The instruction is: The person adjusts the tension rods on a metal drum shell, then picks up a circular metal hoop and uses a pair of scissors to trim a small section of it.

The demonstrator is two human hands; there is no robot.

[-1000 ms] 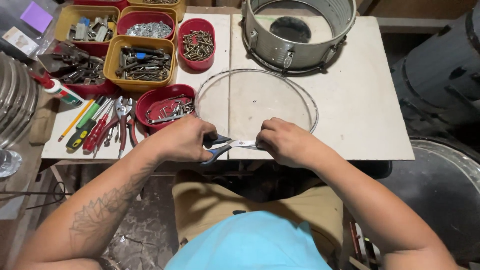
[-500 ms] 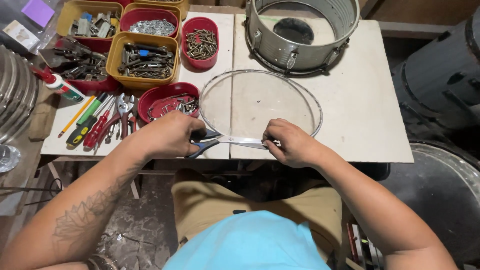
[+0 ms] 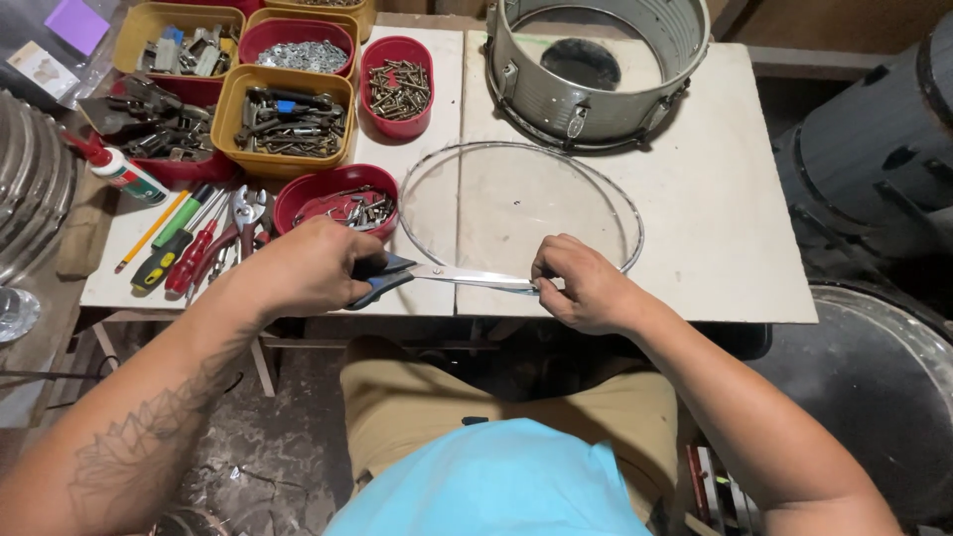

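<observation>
- We are gripping the blue handles of a pair of scissors (image 3: 437, 277) in our left hand (image 3: 303, 268), fingers wrapped tight around them, at the near edge of the bench (image 3: 735, 199).
- The scissors' long blades are pointing rightward along that near edge, toward our right hand (image 3: 586, 288).
- Our right hand is curling narrow, pinching the near rim of a clear round drumhead (image 3: 516, 208) right where the blade tips are reaching it.
- The drumhead is lying flat near the middle of the bench, its near rim touching both the blades and our right fingers.
- A metal drum shell (image 3: 596, 69) is standing at the far edge of the bench, just beyond the drumhead.
- A red tray of small hardware (image 3: 338, 199) is sitting just beyond our left hand, beside the drumhead's left rim.
- More red and yellow trays of screws and bolts (image 3: 288, 119) are filling the far left corner.
- Screwdrivers and pliers (image 3: 199, 238) are lying along the left edge, near our left wrist.
</observation>
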